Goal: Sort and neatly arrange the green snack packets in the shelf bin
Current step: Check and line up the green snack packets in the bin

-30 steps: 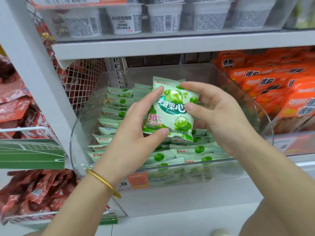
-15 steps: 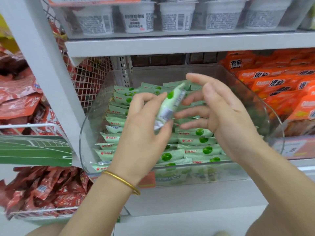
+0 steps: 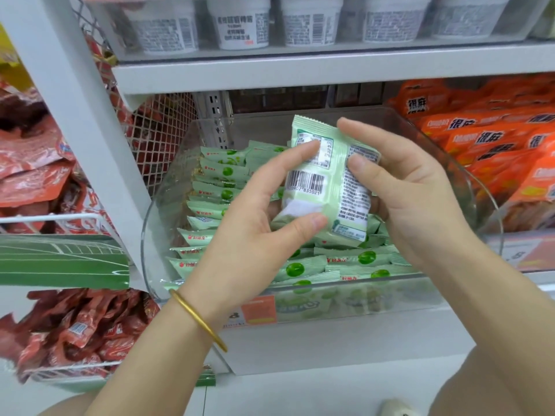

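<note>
A pale green snack packet [image 3: 330, 181] is held upright above the clear shelf bin [image 3: 354, 298], its back with barcode and small print facing me. My left hand [image 3: 255, 232], with a gold bangle at the wrist, pinches its left side between thumb and fingers. My right hand [image 3: 411, 190] grips the right side, thumb on the print. Several green packets [image 3: 219, 190] stand in rows inside the bin, a tidy stack on the left and looser ones at the front right.
Orange snack packs [image 3: 495, 139] fill the bin to the right. Red packets [image 3: 30, 163] hang in wire baskets at the left, past a white upright post [image 3: 75, 94]. White cups [image 3: 237, 22] line the shelf above. An orange price tag [image 3: 258, 309] sits on the bin's front.
The packet has been flipped over: a second ago its green front faced me, then it was edge-on, and now its back with the barcode shows. Both hands stayed on it above the bin.
</note>
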